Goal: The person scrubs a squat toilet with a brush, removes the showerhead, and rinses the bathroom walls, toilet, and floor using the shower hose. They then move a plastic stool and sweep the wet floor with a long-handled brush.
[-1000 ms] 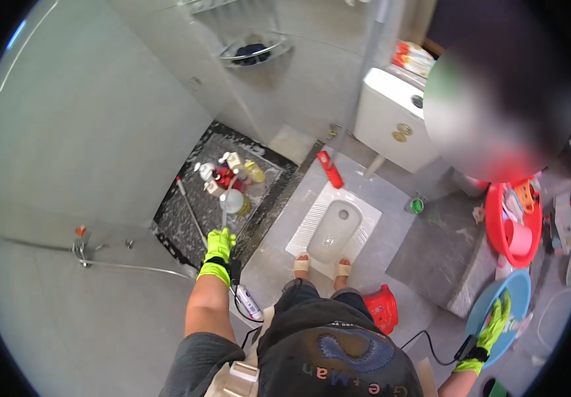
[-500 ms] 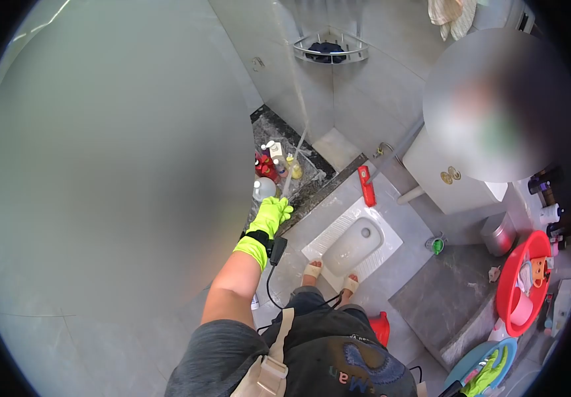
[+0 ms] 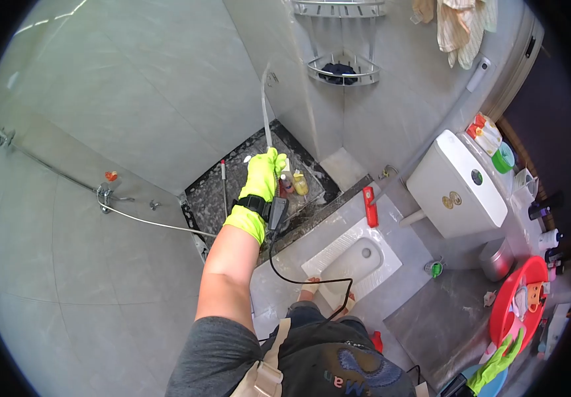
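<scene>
My left hand [image 3: 263, 175], in a yellow-green rubber glove with a black strap round the wrist, is closed around the lower end of a long, thin, pale strip [image 3: 266, 109]. The strip rises in front of the wall, slightly curved at its top; its exact kind is unclear. Below the hand, several bottles stand on the dark wet shower floor [image 3: 199, 198], among them a yellow bottle [image 3: 300, 184]. My right hand [image 3: 497, 365], gloved alike, has its fingers spread over the blue basin [image 3: 494, 384], beside the red basin [image 3: 497, 324].
A squat toilet [image 3: 351, 264] lies before my feet, with a red brush-like thing [image 3: 370, 206] beside it. A white cistern [image 3: 456, 185] stands at the right. Corner racks [image 3: 343, 76] hang on the wall. A shower hose [image 3: 159, 223] runs along the left.
My left hand has moved upward, and the strip has swung from leaning right to nearly upright. My right hand has risen toward the red basin. The blurred area on the left is now clearly visible.
</scene>
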Demonstrator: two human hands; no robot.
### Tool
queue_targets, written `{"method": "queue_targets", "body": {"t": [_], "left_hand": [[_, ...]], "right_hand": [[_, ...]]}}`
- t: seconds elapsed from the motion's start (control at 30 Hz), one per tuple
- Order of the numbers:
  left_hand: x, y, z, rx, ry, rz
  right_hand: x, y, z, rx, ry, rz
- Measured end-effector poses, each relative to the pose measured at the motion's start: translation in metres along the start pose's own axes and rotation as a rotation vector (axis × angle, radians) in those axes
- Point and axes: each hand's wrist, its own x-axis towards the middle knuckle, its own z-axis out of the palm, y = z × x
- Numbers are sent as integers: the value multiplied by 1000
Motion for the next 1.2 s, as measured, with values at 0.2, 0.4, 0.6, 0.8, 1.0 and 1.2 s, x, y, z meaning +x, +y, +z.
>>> {"method": "queue_targets", "body": {"t": [0.2, 0.4, 0.6, 0.8, 1.0, 1.2], "left_hand": [[-30, -18, 19, 337, -226, 197], [-79, -57, 52, -469, -179, -249], [-106, -78, 62, -468, -426, -32], [-95, -28, -1, -380, -246, -80], [-74, 20, -98, -422, -185, -117], [-27, 11, -180, -454, 45, 109]], "right_hand": [[18, -135, 98, 523, -337, 136], [-2, -268, 212, 695, -927, -108], [-89, -357, 341, 1266, -1440, -1], [-143, -423, 389, 1092, -1618, -36], [-184, -522, 426, 990, -1688, -10], [-231, -620, 468, 993, -1750, -118]]}}
